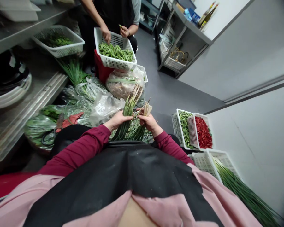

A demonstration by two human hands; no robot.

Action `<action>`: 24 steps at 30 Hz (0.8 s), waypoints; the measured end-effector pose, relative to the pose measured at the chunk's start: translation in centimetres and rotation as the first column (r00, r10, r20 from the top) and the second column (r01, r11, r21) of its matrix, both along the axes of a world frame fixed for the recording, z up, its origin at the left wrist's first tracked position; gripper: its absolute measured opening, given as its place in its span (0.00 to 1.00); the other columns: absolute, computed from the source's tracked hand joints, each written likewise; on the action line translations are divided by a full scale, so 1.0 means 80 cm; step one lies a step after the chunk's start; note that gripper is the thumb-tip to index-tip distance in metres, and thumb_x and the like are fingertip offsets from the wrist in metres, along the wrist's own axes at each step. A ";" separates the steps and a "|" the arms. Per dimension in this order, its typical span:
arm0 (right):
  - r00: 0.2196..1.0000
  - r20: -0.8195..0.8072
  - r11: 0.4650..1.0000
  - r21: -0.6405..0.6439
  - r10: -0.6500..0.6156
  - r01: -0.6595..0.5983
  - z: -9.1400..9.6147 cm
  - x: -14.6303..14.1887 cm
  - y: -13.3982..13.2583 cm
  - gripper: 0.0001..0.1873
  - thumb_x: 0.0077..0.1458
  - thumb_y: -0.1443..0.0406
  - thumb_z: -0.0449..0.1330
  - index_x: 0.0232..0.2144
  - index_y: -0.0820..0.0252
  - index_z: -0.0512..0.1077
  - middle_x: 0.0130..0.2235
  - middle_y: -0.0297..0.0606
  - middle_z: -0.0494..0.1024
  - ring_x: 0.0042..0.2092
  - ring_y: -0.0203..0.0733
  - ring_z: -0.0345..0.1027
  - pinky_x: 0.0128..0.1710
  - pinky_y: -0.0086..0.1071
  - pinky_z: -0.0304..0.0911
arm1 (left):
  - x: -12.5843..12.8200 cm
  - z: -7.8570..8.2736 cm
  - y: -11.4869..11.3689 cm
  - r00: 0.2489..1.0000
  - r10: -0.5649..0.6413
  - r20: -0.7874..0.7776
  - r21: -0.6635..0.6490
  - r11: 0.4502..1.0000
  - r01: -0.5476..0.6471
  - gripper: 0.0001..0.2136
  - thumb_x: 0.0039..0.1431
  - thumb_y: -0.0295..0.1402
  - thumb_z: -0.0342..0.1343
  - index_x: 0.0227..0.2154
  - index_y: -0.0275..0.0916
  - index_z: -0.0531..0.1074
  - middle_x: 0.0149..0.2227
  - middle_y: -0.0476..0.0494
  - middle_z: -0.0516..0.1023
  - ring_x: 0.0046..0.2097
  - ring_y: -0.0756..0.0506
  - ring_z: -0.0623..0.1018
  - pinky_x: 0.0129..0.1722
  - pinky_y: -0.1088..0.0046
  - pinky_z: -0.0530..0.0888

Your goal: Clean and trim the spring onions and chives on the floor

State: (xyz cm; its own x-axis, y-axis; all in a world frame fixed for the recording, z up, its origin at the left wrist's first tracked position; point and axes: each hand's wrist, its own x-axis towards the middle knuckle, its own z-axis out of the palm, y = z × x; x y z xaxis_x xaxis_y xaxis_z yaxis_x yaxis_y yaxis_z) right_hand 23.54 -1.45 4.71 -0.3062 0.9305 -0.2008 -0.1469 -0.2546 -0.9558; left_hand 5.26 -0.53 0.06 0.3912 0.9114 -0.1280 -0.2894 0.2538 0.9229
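Observation:
My left hand (118, 120) is closed around a thick bunch of green chives (128, 110), its brownish, soil-stained root ends pointing up and away from me. Beside it, my right hand (150, 122) grips a smaller bunch of chives (147, 109) with pale, cleaner ends. The fingertips of both hands meet between the bunches, around a thin stalk or shred. Long green leaves hang down from both bunches over my lap, above the black apron (130, 170). A crumpled clear plastic bag (105, 107) lies just beyond my left hand.
Across from me, a person's hands (105, 33) work over a white basket (118, 64) of green pods. Bagged greens (41, 126) and orange-handled scissors (72, 119) lie left, near a metal shelf (35, 105). Baskets of green peppers (185, 121), red chillies (202, 132) and long green stalks (236, 183) stand right.

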 end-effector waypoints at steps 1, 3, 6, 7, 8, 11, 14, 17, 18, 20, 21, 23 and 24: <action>1.000 -0.013 1.000 -0.018 0.003 -0.004 -0.002 -0.003 -0.003 0.25 0.41 0.65 0.66 0.44 0.61 0.67 0.24 0.25 0.69 0.15 0.25 0.49 0.13 0.25 0.46 | 0.001 0.001 -0.001 1.000 -0.017 -0.004 0.011 1.000 0.017 0.18 0.41 0.36 0.69 0.35 0.31 0.74 0.32 0.43 0.78 0.33 0.48 0.76 0.35 0.73 0.71; 0.998 -0.057 0.998 -0.056 -0.033 0.030 -0.002 -0.007 -0.006 0.25 0.39 0.66 0.66 0.43 0.61 0.68 0.22 0.23 0.67 0.15 0.25 0.48 0.14 0.24 0.46 | 0.001 0.003 -0.003 0.997 -0.081 -0.014 0.011 0.997 0.081 0.16 0.42 0.36 0.68 0.32 0.31 0.74 0.28 0.43 0.78 0.30 0.48 0.75 0.32 0.73 0.71; 0.972 -0.168 0.984 -0.094 -0.162 0.148 0.009 0.004 0.000 0.25 0.38 0.69 0.65 0.42 0.59 0.67 0.21 0.20 0.61 0.15 0.23 0.45 0.15 0.23 0.45 | -0.003 0.006 -0.005 0.991 -0.132 -0.012 -0.030 0.991 0.132 0.15 0.43 0.36 0.67 0.29 0.32 0.72 0.23 0.46 0.75 0.25 0.48 0.74 0.27 0.72 0.71; 0.957 -0.204 0.977 -0.098 -0.207 0.191 0.015 0.012 0.005 0.25 0.38 0.70 0.64 0.42 0.58 0.66 0.21 0.19 0.60 0.15 0.23 0.43 0.15 0.22 0.44 | -0.004 0.006 -0.004 0.992 -0.128 -0.007 -0.045 0.991 0.128 0.15 0.43 0.36 0.67 0.30 0.32 0.71 0.23 0.47 0.75 0.25 0.48 0.74 0.27 0.72 0.71; 0.940 -0.233 0.968 -0.099 -0.248 0.231 0.023 0.021 0.010 0.24 0.38 0.71 0.63 0.42 0.57 0.66 0.21 0.19 0.60 0.16 0.22 0.41 0.15 0.22 0.44 | -0.006 0.005 -0.002 0.992 -0.125 -0.005 -0.056 0.991 0.124 0.15 0.43 0.35 0.67 0.30 0.33 0.71 0.22 0.48 0.74 0.24 0.48 0.74 0.27 0.72 0.71; 0.894 -0.264 0.932 -0.088 -0.363 0.352 0.045 0.053 0.027 0.21 0.41 0.73 0.60 0.41 0.56 0.66 0.22 0.20 0.61 0.16 0.23 0.38 0.16 0.23 0.42 | -0.012 0.002 0.003 0.990 -0.136 -0.043 -0.045 0.990 0.134 0.15 0.42 0.34 0.67 0.32 0.33 0.71 0.23 0.49 0.74 0.24 0.49 0.73 0.25 0.74 0.71; 0.852 -0.270 0.891 -0.059 -0.448 0.450 0.061 0.078 0.038 0.19 0.42 0.74 0.58 0.39 0.55 0.66 0.23 0.21 0.63 0.16 0.23 0.39 0.16 0.23 0.43 | -0.018 0.004 0.005 0.981 -0.168 -0.093 -0.026 0.986 0.166 0.17 0.42 0.33 0.67 0.35 0.33 0.71 0.23 0.49 0.74 0.23 0.50 0.73 0.24 0.75 0.70; 0.826 -0.286 0.867 -0.033 -0.485 0.497 0.065 0.091 0.041 0.17 0.42 0.75 0.57 0.36 0.56 0.66 0.22 0.21 0.62 0.16 0.23 0.40 0.16 0.22 0.45 | -0.023 0.010 0.004 0.978 -0.175 -0.118 -0.040 0.984 0.171 0.17 0.41 0.32 0.66 0.35 0.34 0.71 0.22 0.50 0.73 0.23 0.49 0.73 0.23 0.75 0.70; 0.820 -0.288 0.861 -0.029 -0.494 0.508 0.065 0.093 0.042 0.17 0.41 0.75 0.57 0.36 0.56 0.66 0.22 0.21 0.61 0.16 0.23 0.41 0.16 0.22 0.45 | -0.025 0.012 0.004 0.977 -0.167 -0.130 -0.049 0.986 0.162 0.16 0.40 0.32 0.66 0.33 0.34 0.70 0.21 0.49 0.73 0.22 0.49 0.73 0.22 0.75 0.70; 0.811 -0.273 0.847 -0.028 -0.517 0.531 0.065 0.098 0.043 0.17 0.41 0.75 0.57 0.35 0.56 0.65 0.22 0.21 0.62 0.15 0.23 0.41 0.16 0.22 0.45 | -0.029 0.014 0.004 0.974 -0.157 -0.161 -0.068 0.987 0.148 0.15 0.39 0.31 0.66 0.29 0.34 0.69 0.21 0.49 0.73 0.22 0.49 0.72 0.22 0.74 0.70; 0.807 -0.259 0.839 -0.025 -0.531 0.544 0.066 0.101 0.043 0.16 0.41 0.75 0.57 0.35 0.56 0.65 0.22 0.21 0.63 0.15 0.23 0.41 0.16 0.22 0.45 | -0.031 0.014 0.004 0.971 -0.156 -0.181 -0.077 0.986 0.145 0.14 0.38 0.31 0.66 0.27 0.35 0.68 0.21 0.49 0.72 0.21 0.50 0.72 0.22 0.74 0.70; 0.793 -0.231 0.815 0.004 -0.563 0.579 0.070 0.111 0.045 0.14 0.42 0.74 0.58 0.34 0.56 0.65 0.21 0.21 0.62 0.15 0.23 0.40 0.16 0.22 0.45 | -0.036 0.013 0.005 0.962 -0.160 -0.223 -0.090 0.986 0.143 0.14 0.36 0.31 0.66 0.25 0.36 0.66 0.19 0.50 0.71 0.21 0.50 0.71 0.21 0.74 0.69; 0.785 -0.219 0.799 0.035 -0.579 0.600 0.072 0.116 0.046 0.14 0.42 0.73 0.58 0.33 0.56 0.65 0.21 0.21 0.61 0.15 0.24 0.40 0.16 0.22 0.45 | -0.038 0.012 0.006 0.957 -0.164 -0.240 -0.095 0.985 0.145 0.14 0.36 0.31 0.66 0.25 0.36 0.66 0.19 0.50 0.71 0.20 0.50 0.71 0.21 0.74 0.69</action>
State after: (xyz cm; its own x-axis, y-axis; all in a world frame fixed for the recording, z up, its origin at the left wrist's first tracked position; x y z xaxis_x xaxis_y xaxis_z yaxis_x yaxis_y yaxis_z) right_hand 32.86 2.26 10.51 0.2865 0.9532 -0.0962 -0.4162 0.0334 -0.9086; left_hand 2.23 -0.08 1.05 0.4743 0.8263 -0.3037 -0.0077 0.3489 0.9371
